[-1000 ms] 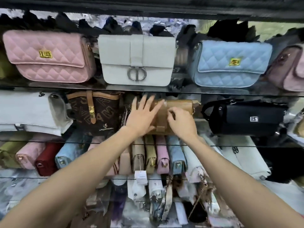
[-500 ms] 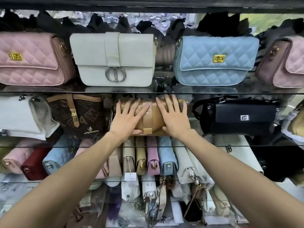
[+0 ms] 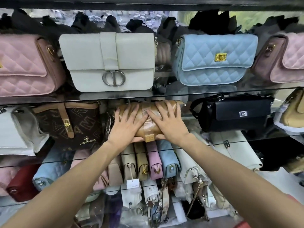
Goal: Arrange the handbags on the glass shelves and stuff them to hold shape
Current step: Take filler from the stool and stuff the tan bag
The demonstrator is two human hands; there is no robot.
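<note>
The brown bag [image 3: 72, 124] to the left of the tan bag [image 3: 148, 127] is printed with large letters, M and A among them, and carries a small gold logo line near its bottom that I cannot read. Above the tan bag, on the upper glass shelf [image 3: 164, 96], the white bag [image 3: 108, 63] has a round silver clasp shaped like interlocked letters. To the right of that one, the blue quilted bag [image 3: 215, 58] shows a gold clasp, and a pink quilted bag [image 3: 24, 66] sits at the far left. A white tag [image 3: 133, 183] hangs below the tan bag with print too small to make out. Right of the tan bag stands a black bag [image 3: 233, 114] with a small silver plate on its flap.

Under the tan bag, a row of narrow bags [image 3: 148, 162] stands on end, beige, mustard, pink and blue, packed side by side.

The tan bag lies on the middle shelf, between the brown bag and the black one. My left hand [image 3: 126, 127] rests flat on its left half, fingers spread and straight, thumb under its lower edge. My right hand [image 3: 167, 122] presses its right half the same way, fingers fanned, neither hand gripping.
</note>
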